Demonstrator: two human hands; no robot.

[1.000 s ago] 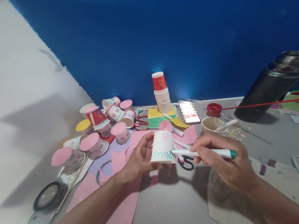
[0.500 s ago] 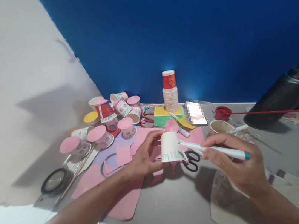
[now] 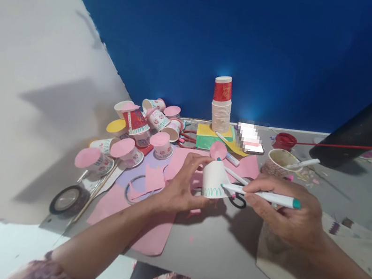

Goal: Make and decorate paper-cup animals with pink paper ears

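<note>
A white paper cup (image 3: 214,177), turned upside down, is gripped by my left hand (image 3: 183,184), with fingers behind it and the thumb low near its rim. Green zigzag strokes run round the cup's lower edge. My right hand (image 3: 283,208) is closed round a white marker (image 3: 265,195) with a green end; its green tip meets the cup's right side, just above the strokes. Below and behind the marker, black-handled scissors (image 3: 238,200) lie partly hidden. A pink paper circle (image 3: 218,150) shows just beyond the cup.
Several decorated cups with pink discs (image 3: 161,145) crowd the left. Behind stand a stack of paper cups (image 3: 222,102), a phone (image 3: 250,140) and a tub (image 3: 278,160) holding a white stick. A dark flask (image 3: 359,128) leans into view at right; black tape (image 3: 67,200) lies front left.
The marker tip has moved from the upper right of the cup down towards the green strokes. The cup is still in my left hand. The whole view has shifted slightly.
</note>
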